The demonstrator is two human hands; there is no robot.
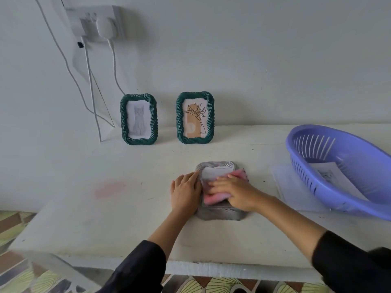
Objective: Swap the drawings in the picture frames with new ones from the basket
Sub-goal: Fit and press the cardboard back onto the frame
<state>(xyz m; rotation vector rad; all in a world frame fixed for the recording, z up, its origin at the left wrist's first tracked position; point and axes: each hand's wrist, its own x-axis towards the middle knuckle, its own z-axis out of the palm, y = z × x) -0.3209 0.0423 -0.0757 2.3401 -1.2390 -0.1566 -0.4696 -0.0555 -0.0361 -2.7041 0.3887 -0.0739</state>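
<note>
Two green frames (138, 119) (195, 117) stand by the wall. A grey frame (220, 212) lies on the table (84, 197); left hand (185, 192) flat beside it, right hand (234, 192) pressing a pink cloth (211, 198) onto it. Basket (338, 166) right.

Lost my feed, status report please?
Left hand steadies flat grey rope-rimmed frame. Right hand presses pink cloth on it. Nothing in the way.

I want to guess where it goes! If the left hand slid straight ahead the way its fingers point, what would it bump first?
Probably the flower frame by the wall. The left hand points up the table, slightly right, with only bare table between.
</note>
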